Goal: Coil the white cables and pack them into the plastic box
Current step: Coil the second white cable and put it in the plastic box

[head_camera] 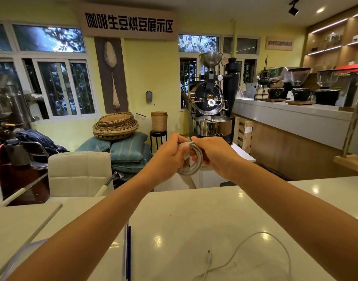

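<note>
held up between the left grip (168,157) and the right grip (214,155) is a coiled white cable (199,161); both grips are clenched on it, the left fingers curled round one side of the coil and the right thumb and fingers pinched on the other. the coil is kept in the air past the far edge of the desk (184,216), not touching it.

on a pale banner (129,23) high on the wall, bold black characters are read as "咖啡生豆烘豆展示区". a smaller sign (279,44) is seen further right, but its writing is too small to be read. no brand can be made out on the cable.

the coil is pale grey-white, wound in several loops that are bunched into a narrow oval, with one turn crossed over the top where the grips meet.

a second white cable (255,239) is left loose on the desk, near the bottom edge, spread in a wide open curve, its plug (209,256) lying flat. a corner of the plastic box (22,252), clear-walled, is seen at the lower left, partly hidden by the left forearm.
</note>
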